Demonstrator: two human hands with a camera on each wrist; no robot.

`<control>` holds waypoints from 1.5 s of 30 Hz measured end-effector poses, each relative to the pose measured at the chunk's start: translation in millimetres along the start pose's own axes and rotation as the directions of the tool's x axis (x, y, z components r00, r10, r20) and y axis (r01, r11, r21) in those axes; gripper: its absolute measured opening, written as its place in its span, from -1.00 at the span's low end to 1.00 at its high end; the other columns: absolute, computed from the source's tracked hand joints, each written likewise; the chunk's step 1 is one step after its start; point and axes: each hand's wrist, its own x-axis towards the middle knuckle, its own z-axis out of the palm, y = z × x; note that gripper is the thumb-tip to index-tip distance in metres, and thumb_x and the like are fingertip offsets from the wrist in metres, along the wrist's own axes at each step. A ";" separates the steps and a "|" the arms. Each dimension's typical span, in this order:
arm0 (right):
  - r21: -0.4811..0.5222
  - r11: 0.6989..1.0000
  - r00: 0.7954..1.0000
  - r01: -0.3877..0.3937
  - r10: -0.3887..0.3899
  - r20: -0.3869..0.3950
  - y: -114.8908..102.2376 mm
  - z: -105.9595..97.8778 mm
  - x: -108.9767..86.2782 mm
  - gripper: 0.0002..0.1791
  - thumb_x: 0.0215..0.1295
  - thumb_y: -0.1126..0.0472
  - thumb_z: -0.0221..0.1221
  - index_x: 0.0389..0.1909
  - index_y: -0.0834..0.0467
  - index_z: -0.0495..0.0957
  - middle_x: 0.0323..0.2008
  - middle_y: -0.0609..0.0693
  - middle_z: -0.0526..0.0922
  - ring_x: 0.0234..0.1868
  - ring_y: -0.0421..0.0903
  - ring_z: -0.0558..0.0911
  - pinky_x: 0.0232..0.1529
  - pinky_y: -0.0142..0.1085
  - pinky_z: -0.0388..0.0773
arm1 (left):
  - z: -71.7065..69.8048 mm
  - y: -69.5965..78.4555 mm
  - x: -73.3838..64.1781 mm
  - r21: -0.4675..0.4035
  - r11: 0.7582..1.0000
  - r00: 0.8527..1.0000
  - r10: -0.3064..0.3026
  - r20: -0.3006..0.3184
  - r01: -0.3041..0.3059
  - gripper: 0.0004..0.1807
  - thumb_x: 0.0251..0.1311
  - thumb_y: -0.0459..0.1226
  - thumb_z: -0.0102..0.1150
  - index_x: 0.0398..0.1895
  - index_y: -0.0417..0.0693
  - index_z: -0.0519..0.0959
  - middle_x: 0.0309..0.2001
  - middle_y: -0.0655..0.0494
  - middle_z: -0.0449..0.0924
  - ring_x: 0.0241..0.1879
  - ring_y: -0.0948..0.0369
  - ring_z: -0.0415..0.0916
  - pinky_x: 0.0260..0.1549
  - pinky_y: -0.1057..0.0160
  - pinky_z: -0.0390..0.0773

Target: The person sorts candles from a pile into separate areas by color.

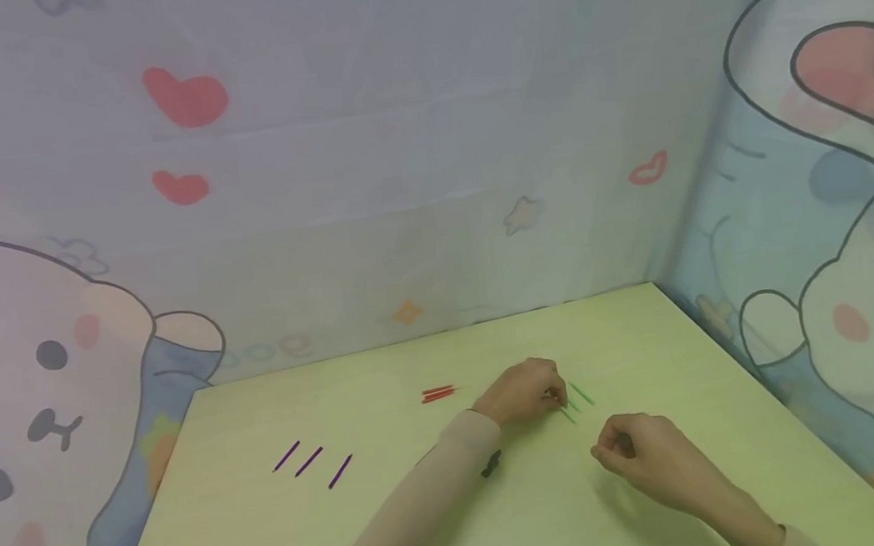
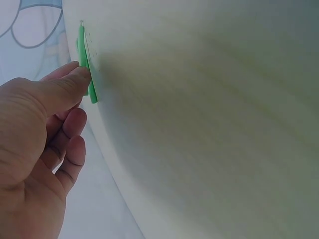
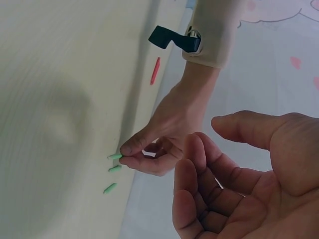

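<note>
My left hand (image 1: 525,391) pinches a slim green candle (image 2: 93,93) between thumb and forefinger, low over the table. A pale tip shows at the candle's far end in the left wrist view. Two more green candles (image 1: 583,393) lie just beyond those fingertips, set roughly side by side. Nearer the front right, my right hand (image 1: 655,460) hovers above the table. In the right wrist view its fingers are loosely bent, the thumb stands apart from them, and nothing is held.
Several red candles (image 1: 438,394) lie together left of my left hand. Three purple candles (image 1: 309,462) lie spaced apart, slanted, on the left of the pale table (image 1: 391,510). Cartoon-printed cloth (image 1: 370,168) stands behind the table and along its sides.
</note>
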 end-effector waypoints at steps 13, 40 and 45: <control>0.009 1.000 1.000 0.026 -0.026 0.007 -1.0 -0.2 2.5 -0.80 0.43 0.03 0.30 -0.39 0.00 0.62 -0.57 -0.22 0.54 -0.58 -0.28 0.45 -0.52 -0.35 0.46 | 0.4 1.3 6.1 0.039 0.999 1.000 -0.025 -0.017 0.026 -0.96 0.24 -0.18 0.48 -0.28 0.21 0.79 -0.27 0.38 0.55 -0.24 0.45 0.44 -0.22 0.58 0.42; 0.012 0.998 0.996 0.064 -0.064 0.057 1.8 2.0 19.7 -0.81 0.44 0.07 0.29 -0.35 0.07 0.64 -0.54 -0.19 0.59 -0.56 -0.26 0.48 -0.51 -0.35 0.49 | -15.3 -17.5 -18.8 0.104 0.992 0.996 -0.060 -0.063 0.066 -0.96 0.26 -0.21 0.46 -0.28 0.19 0.79 -0.27 0.35 0.60 -0.23 0.43 0.48 -0.20 0.56 0.47; -0.013 0.997 0.996 0.076 -0.075 0.044 0.6 1.3 24.8 -0.82 0.42 0.08 0.30 -0.39 0.03 0.62 -0.57 -0.22 0.56 -0.57 -0.27 0.46 -0.53 -0.36 0.47 | -23.4 -22.3 -26.7 0.105 0.991 0.995 -0.072 -0.066 0.079 -0.98 0.30 -0.18 0.42 -0.25 0.16 0.79 -0.27 0.35 0.59 -0.21 0.42 0.50 -0.17 0.55 0.48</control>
